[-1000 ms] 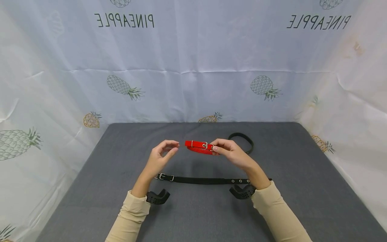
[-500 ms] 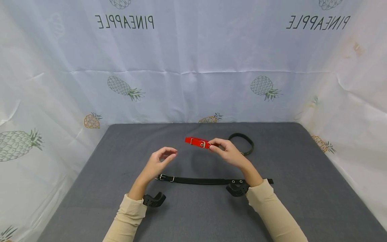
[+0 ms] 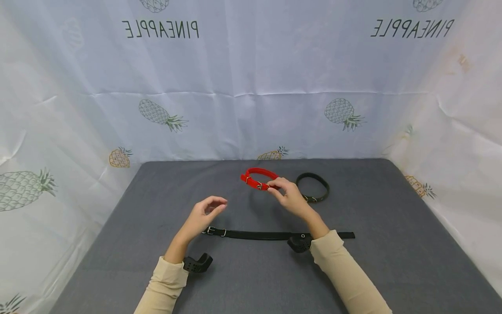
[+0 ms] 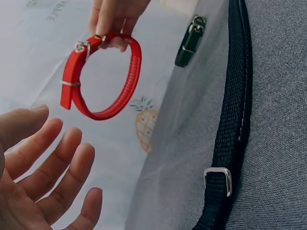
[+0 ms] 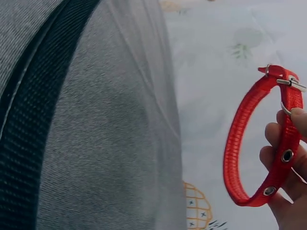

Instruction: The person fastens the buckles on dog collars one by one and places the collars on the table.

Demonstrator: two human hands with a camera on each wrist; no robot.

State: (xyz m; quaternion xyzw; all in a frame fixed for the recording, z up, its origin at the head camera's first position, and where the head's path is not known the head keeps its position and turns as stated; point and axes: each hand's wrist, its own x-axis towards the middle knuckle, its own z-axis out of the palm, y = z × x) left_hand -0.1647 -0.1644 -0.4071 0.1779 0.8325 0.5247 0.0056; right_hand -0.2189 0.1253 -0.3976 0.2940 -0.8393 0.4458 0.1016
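Evidently the right hand (image 3: 289, 197) pinched the buckled red collar (image 3: 259, 179) by its strap end, holding the loop clear of the grey table (image 3: 392, 244) near its far edge. Its partner, the left hand (image 3: 204, 212), hovered empty with fingers loosely spread. Three collars showed: one red, one black loop (image 3: 313, 187), one flat black strap (image 3: 259, 234).

Both arms reach forward: left hand (image 3: 204, 213) hovers, fingers loosely curled and empty; right hand (image 3: 288, 197) is raised, fingertips pinched.
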